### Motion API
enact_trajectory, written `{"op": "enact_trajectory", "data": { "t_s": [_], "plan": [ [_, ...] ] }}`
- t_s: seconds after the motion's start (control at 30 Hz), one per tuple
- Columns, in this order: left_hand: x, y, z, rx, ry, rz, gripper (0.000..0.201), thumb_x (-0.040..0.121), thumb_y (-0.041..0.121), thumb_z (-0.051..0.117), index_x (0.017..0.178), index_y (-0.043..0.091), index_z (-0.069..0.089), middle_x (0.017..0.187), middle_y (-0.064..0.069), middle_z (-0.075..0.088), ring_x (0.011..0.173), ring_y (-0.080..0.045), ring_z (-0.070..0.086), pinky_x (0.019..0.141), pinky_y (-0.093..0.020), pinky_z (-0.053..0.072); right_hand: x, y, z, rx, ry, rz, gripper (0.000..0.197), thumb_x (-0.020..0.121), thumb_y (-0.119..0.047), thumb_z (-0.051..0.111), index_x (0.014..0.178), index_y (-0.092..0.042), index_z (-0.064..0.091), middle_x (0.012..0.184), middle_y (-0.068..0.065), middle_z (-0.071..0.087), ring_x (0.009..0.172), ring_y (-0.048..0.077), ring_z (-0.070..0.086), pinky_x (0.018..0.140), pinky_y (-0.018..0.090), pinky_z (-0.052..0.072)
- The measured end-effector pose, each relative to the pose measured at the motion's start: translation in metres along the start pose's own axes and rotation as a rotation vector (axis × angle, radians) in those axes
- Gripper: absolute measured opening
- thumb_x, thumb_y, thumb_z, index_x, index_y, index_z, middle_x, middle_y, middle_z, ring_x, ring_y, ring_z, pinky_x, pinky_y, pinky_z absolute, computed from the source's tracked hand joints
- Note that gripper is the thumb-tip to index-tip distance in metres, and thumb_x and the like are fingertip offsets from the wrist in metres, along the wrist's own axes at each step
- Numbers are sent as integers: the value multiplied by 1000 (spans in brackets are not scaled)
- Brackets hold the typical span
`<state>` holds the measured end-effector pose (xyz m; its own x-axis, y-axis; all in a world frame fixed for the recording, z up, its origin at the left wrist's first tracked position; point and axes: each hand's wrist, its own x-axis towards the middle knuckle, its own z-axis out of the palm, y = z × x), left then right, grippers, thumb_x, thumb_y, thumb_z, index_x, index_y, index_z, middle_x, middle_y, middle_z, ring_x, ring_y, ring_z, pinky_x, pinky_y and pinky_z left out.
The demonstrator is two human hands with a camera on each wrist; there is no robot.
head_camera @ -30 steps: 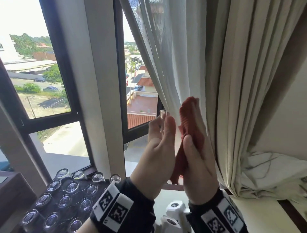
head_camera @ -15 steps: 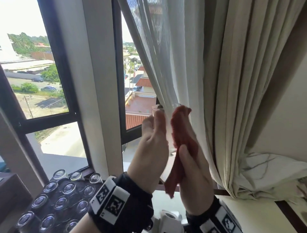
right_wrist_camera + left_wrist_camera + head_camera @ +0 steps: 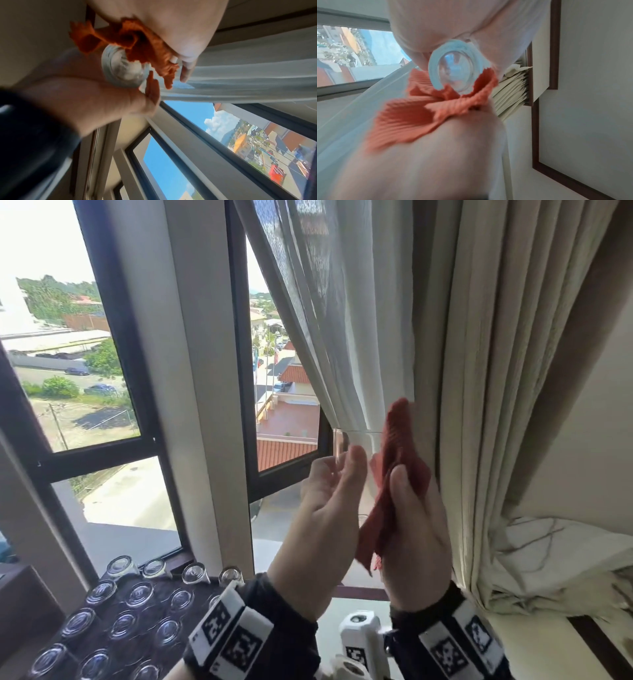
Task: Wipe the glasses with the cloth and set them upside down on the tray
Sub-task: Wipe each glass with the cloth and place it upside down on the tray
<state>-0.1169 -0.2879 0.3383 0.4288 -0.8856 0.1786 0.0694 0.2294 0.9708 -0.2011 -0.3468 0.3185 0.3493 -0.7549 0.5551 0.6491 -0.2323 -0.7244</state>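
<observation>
Holding the glass [image 3: 346, 470] rim-up in front of the curtain [image 3: 479, 371], we grip it with our left hand [image 3: 322, 529], fingers [image 3: 354, 460] curled round its wall. Our right hand [image 3: 416, 546] presses the red cloth [image 3: 394, 467] against its other side, thumb pinching the cloth. Upturned glasses [image 3: 137, 594] sit on the dark tray [image 3: 113, 628], lower left.

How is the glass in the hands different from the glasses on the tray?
The held glass is raised in front of the curtain, rim up; the tray glasses stand upside down, bases up, in rows. The left hand grips the held glass and the right hand presses the red cloth against it; nothing touches the tray glasses. All are clear glass.
</observation>
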Motion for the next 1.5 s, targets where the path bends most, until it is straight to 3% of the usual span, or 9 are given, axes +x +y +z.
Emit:
{"op": "enact_trajectory", "data": {
  "t_s": [0.13,0.33,0.47,0.57,0.8,1.1,1.3,1.4,1.5],
  "plan": [
    [9,4,-8,-68,44,24,73,84,92,47,127,36,66,128,-12,68,119,-35,67,106,-56,53,-21,15,4,-211,-173,-159,55,104,-21,42,157,-13,31,160,16,34,145,32,38,117,58,29],
    [5,10,-6,37,-19,167,64,86,66,43,138,30,45,84,21,74,80,2,71,80,-17,57,-13,11,5,109,25,147,59,97,-47,56,145,-13,50,141,16,58,132,34,54,115,56,34],
    [3,4,0,47,6,136,64,89,76,43,137,34,46,103,16,73,98,4,68,102,-32,56,0,-1,8,46,-16,36,71,89,-54,67,148,-19,48,137,24,56,112,30,64,88,36,54],
    [9,12,-5,-11,49,106,65,89,82,42,133,35,49,109,-6,73,110,-21,74,104,-51,56,-15,8,9,-185,-156,-103,62,101,-40,52,156,-17,35,149,38,37,124,53,51,106,57,43],
    [7,18,-8,4,5,159,54,88,67,42,130,34,46,73,9,69,69,-10,69,66,-24,61,-21,16,7,95,16,135,71,84,-60,70,141,-20,55,126,21,65,109,35,63,96,51,48],
    [13,25,-14,-63,57,72,90,81,92,45,143,27,42,108,-10,78,104,-22,77,95,-48,60,-36,18,4,-232,-248,-198,57,101,-13,43,157,-17,32,164,8,30,153,31,23,123,55,19],
    [1,21,-4,84,33,107,81,66,65,71,126,21,38,92,-8,73,74,-9,76,64,-16,57,-27,13,7,98,-36,200,73,83,-59,72,141,-18,55,113,24,67,95,32,71,81,47,59],
    [-2,12,-2,33,19,102,66,79,65,66,125,21,50,105,-5,71,80,1,71,70,-11,54,-6,1,7,217,35,219,79,86,-54,70,146,-8,47,138,29,55,126,40,58,109,55,44],
    [1,5,-2,-14,-9,42,65,89,78,60,129,28,62,128,-2,66,108,-2,69,91,-20,55,4,-7,9,177,-1,100,52,92,-40,59,137,-14,57,130,18,65,119,33,64,97,45,54]
  ]
}}
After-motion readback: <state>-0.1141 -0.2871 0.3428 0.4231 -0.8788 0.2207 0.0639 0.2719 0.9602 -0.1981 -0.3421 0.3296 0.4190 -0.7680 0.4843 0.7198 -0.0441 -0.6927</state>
